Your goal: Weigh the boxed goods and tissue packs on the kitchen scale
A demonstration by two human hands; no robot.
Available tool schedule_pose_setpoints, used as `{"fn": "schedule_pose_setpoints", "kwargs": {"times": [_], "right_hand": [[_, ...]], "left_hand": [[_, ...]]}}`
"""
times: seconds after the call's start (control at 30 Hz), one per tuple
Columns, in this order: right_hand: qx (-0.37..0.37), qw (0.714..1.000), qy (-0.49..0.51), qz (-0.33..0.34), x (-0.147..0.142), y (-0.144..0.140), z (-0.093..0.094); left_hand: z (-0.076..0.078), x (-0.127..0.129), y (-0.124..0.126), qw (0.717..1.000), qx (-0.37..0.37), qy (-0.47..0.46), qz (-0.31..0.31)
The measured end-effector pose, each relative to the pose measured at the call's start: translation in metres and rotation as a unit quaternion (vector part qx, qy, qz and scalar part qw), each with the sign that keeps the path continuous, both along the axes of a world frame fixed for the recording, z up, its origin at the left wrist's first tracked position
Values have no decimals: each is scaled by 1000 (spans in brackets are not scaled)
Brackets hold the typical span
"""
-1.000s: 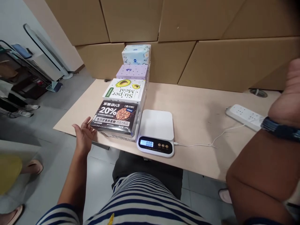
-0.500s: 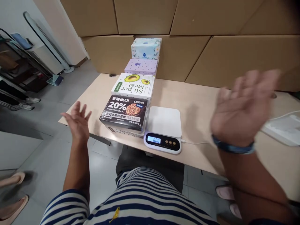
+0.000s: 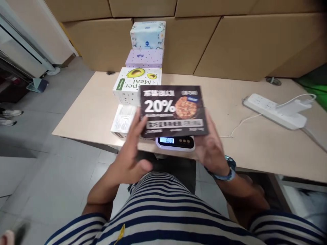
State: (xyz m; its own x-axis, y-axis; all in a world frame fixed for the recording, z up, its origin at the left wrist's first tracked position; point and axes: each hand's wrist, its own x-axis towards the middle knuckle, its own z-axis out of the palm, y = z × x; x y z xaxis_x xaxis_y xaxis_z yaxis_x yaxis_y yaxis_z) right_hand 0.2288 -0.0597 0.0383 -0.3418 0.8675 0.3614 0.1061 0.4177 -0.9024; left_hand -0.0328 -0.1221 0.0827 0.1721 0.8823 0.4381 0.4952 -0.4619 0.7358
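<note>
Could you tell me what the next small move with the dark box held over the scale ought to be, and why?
Probably lower the dark box straight down onto the scale. The left hand and right hand hold it by its sides just above the scale, whose lit display reads zero, so the platform appears empty and ready beneath the box.

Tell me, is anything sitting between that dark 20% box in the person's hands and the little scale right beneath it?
Nothing visible. The dark box, held by the left hand and right hand, hangs over the scale. The scale's platform is hidden behind the box; only its display edge shows.
</note>
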Motion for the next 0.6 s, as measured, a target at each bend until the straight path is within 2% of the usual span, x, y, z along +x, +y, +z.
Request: {"fn": "schedule_pose_setpoints", "kwargs": {"times": [0.07,0.1,0.23,0.3,0.47,0.53,0.6], "right_hand": [[7,998,-17,-67,20,3,-5],[-2,996,-25,-83,28,6,-9],[-103,991,5,-81,43,20,-28],[-133,988,23,-75,47,23,-35],[-127,987,20,-97,51,27,-41],[-136,987,17,-90,47,30,-40],[-145,986,18,-77,39,32,-39]], "left_hand": [[-6,24,14,998,5,33,-62],[-10,35,23,996,-6,40,-74],[-17,63,48,997,-59,37,-38],[-18,66,56,996,-65,36,-42],[-24,67,63,989,-107,96,-47],[-18,68,58,988,-100,111,-26],[-4,67,50,992,-67,104,-16]]}}
